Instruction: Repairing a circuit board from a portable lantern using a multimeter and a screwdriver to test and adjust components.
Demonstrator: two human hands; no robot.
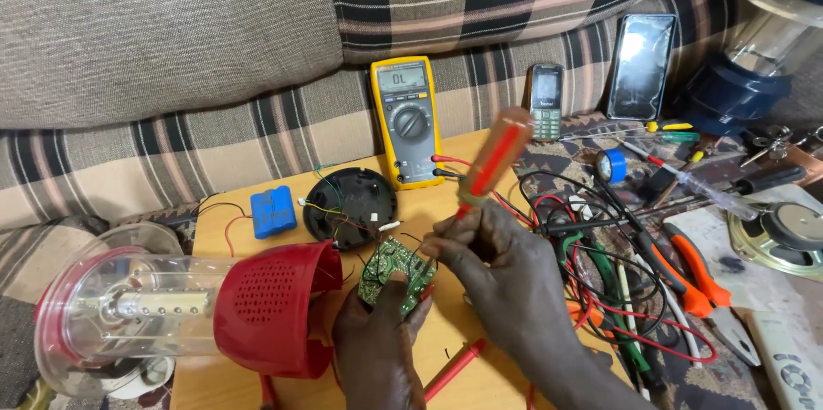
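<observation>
Green and small, the circuit board [396, 268] sits just right of the red lantern base [279, 307], which lies tipped over on the wooden tabletop [480, 376]. That red base crowds the board's left edge; behind the board lies a black round cover [351, 204], and to its right a tangle of wires [617, 281] fills the space, leaving bare wood only in front. The left hand [377, 346] grips the board from below, fingers pinched on its near edge. The right hand [501, 277] is closed round a red-handled screwdriver [495, 161], whose tip meets the board's far right corner, though the fingers hide the exact contact. The lantern's clear globe [120, 316] is cut off at the frame's left edge.
</observation>
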